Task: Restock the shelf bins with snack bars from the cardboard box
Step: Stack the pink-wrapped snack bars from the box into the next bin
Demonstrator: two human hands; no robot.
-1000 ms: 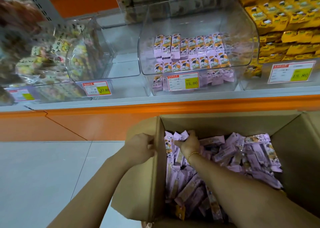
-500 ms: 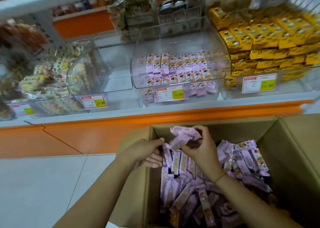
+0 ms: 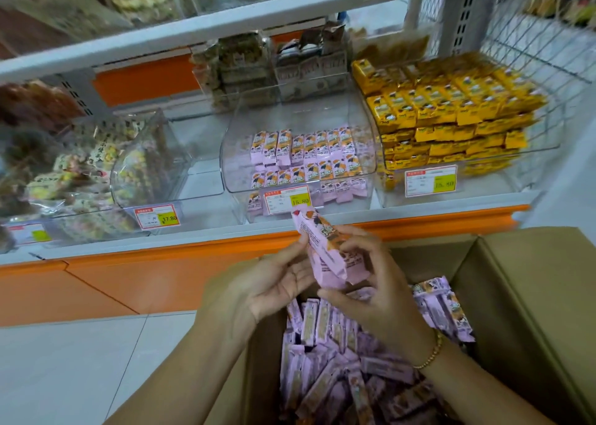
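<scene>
A bunch of purple snack bars is held above the open cardboard box. My right hand grips the bunch from the right and below. My left hand touches its left side with straight fingers, palm up. The box holds several more purple bars lying loose. Straight ahead on the shelf stands a clear bin with rows of the same purple bars and a price tag on its front.
A clear bin of yellow packs stands to the right, and a bin of mixed wrapped snacks to the left. An orange shelf edge runs below the bins. Grey floor tiles lie left of the box.
My right hand has lifted the bunch of purple bars up out of the box. My left hand left the box flap and came up against the bars. The view has tilted upward.
</scene>
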